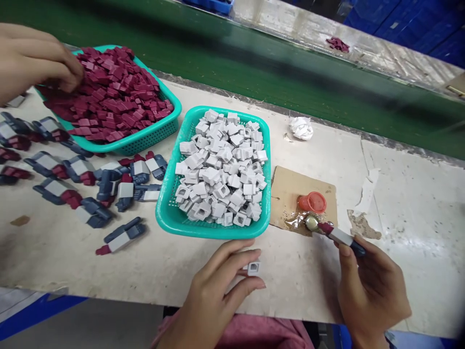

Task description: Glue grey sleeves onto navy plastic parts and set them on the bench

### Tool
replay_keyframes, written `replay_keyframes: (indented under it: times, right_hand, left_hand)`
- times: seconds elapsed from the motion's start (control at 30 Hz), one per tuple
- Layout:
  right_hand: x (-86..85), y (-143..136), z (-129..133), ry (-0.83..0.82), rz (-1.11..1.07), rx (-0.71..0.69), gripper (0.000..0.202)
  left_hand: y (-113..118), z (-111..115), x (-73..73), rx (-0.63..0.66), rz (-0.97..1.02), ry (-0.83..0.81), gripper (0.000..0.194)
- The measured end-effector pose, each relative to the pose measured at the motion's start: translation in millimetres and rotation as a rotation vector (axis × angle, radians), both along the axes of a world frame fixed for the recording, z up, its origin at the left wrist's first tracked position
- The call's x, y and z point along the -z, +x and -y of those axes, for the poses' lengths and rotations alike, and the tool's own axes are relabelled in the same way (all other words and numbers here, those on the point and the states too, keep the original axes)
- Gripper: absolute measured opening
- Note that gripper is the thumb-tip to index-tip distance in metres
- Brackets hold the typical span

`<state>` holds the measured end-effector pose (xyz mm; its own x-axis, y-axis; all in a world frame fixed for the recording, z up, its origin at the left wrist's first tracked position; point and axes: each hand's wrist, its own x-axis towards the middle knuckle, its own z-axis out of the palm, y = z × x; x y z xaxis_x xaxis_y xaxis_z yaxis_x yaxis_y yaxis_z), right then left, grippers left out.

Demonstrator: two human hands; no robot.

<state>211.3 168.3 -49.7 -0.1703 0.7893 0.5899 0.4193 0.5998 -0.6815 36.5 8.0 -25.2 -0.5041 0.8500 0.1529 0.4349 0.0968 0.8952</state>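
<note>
A small grey block (254, 268) is held between the thumb and fingers of the left hand (220, 278), which are closed around its sides, its hollow end turned outward, just in front of a green basket (214, 232) filled with loose grey blocks (227, 167). A toy piece (341, 236), made up of a maroon tip, a grey middle and a dark blue end, is gripped by the right hand (376, 283), the thumb and fingers closed on its blue end. Its maroon tip is pointed at a round metal cap (311, 223) on a wet piece of cardboard (301, 183); whether the two are touching cannot be told. A red cup (317, 202) is set beside the metal cap. On the left, similar toy pieces (121, 237) are scattered over the table (414, 213), and maroon parts (123, 97) are heaped in a second basket (154, 138), into which a co-worker's hand (43, 65) is lowered; its grip cannot be made out.
</note>
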Motion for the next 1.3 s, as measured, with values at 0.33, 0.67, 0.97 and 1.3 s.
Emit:
replay_keyframes:
  times: [0.33, 0.67, 0.97, 1.3]
  right_hand:
    - [-12.4, -7.7, 63.0, -0.004, -0.016, -0.281, 0.033]
    - [-13.1, -10.8, 58.1, 0.132, 0.323, -0.638, 0.037]
    - [-8.7, -15.4, 62.0, 0.110, 0.269, -0.684, 0.050]
    - [-7.5, -18.6, 67.4, 0.035, 0.241, -0.630, 0.046]
  left_hand:
    - [2.3, 2.3, 2.7, -0.021, -0.063, 0.008, 0.029]
    - [-3.0, -1.8, 2.4, -0.072, 0.324, -0.068, 0.025]
    - [-3.2, -2.6, 0.4, -0.097, 0.423, -0.069, 0.024]
    - [-1.4, -3.3, 1.1, -0.068, 0.374, -0.014, 0.025]
